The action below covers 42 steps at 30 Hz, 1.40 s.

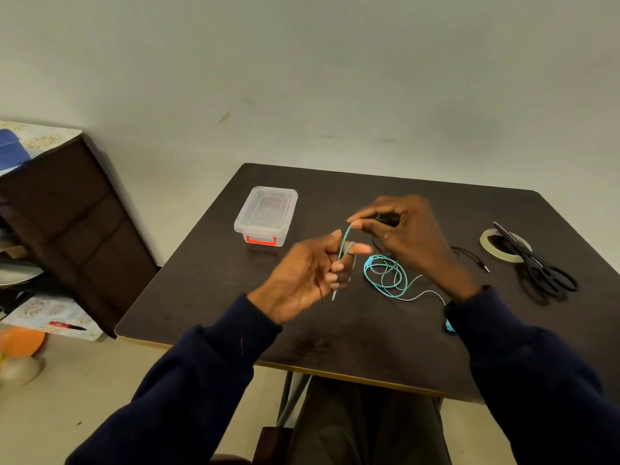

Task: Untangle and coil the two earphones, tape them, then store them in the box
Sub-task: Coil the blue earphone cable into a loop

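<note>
A teal earphone cable (384, 273) lies in loose loops on the dark table (369, 337), one earbud near my right sleeve. My left hand (308, 280) holds the plug end of it, the cable wound over its fingers and the jack hanging below. Above, my right hand (406, 229) pinches the same teal cable between thumb and fingertips. A black earphone cable (469, 255) lies behind my right hand, partly hidden, its jack pointing right. The clear plastic box (266, 214) with a red latch stands closed at the table's far left.
A roll of clear tape (489, 243) and black scissors (540, 270) lie at the table's right side. A dark brown cabinet (67, 213) stands left of the table, with clutter and an orange bowl (20, 342) on the floor.
</note>
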Motion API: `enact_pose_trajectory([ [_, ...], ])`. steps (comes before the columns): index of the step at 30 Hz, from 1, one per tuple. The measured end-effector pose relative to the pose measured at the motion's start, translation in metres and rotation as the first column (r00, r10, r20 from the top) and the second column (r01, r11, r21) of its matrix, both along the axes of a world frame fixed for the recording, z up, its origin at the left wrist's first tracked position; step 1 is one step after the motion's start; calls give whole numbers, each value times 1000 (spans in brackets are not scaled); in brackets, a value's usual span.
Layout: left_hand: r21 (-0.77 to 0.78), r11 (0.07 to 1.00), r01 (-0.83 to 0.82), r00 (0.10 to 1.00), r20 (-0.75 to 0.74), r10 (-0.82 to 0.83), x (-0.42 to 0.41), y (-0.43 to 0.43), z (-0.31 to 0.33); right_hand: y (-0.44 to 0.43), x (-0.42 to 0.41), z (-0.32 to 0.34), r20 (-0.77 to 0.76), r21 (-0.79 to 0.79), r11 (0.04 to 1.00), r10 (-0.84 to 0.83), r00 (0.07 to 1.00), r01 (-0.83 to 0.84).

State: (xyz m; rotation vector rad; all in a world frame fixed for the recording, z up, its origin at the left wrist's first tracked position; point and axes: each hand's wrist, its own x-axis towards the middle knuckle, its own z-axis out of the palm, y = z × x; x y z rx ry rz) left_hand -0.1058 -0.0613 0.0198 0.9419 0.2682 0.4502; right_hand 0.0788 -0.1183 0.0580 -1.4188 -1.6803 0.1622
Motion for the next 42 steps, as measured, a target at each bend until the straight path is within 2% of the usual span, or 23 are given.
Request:
enact_pose_trajectory([
  [4,-76,987,-141,979,140,151,2,0,9,-1,-7,-28,-234,-86,996,-38,972,18],
  [6,-91,979,-184,958,208,199,2,8,14,-7,-18,-47,-239,-160,987,-43,970,4],
  [8,-39,981,-190,943,272,193,0,16,17,-15,-32,-60,-214,-232,972,-12,977,-39],
  [10,142,958,-250,936,288,202,1,24,19,-25,-46,-61,-102,-239,968,56,993,-79],
  [11,275,910,-310,934,267,237,3,27,19,-30,-51,-57,-12,-232,968,100,995,-100],
  [13,540,743,-396,918,214,334,4,34,16,-38,-57,-46,203,-227,965,178,963,-130],
  [15,700,619,-355,922,151,357,5,37,10,-39,-55,-31,413,-177,982,136,900,-67],
  [16,732,605,-313,931,111,347,5,35,7,-38,-52,-22,489,-111,993,77,869,-25],
  [19,697,673,-248,941,7,339,4,25,1,-30,-38,10,563,62,998,-52,825,21],
  [22,541,817,-198,969,-16,246,3,11,4,-16,-23,34,535,160,987,-73,842,-16],
  [24,421,897,-134,987,-27,160,1,4,9,-6,-16,42,455,164,985,-29,890,-52],
  [26,334,934,-129,992,30,126,-2,0,14,2,-12,42,318,133,989,18,948,-64],
  [29,243,962,-125,979,189,80,-7,-2,25,9,-8,30,61,31,999,27,998,-29],
  [32,208,962,-179,951,287,115,-10,3,35,7,-14,5,-99,-41,996,75,992,-80],
  [36,261,903,-342,925,259,276,-8,19,41,-7,-43,-31,-260,-163,970,135,956,-181],
  [39,222,892,-394,913,208,351,-4,25,36,-16,-61,-40,-149,-190,965,152,977,-179],
  [42,172,900,-401,899,260,351,1,29,29,-24,-63,-33,135,-191,977,126,983,-99],
])
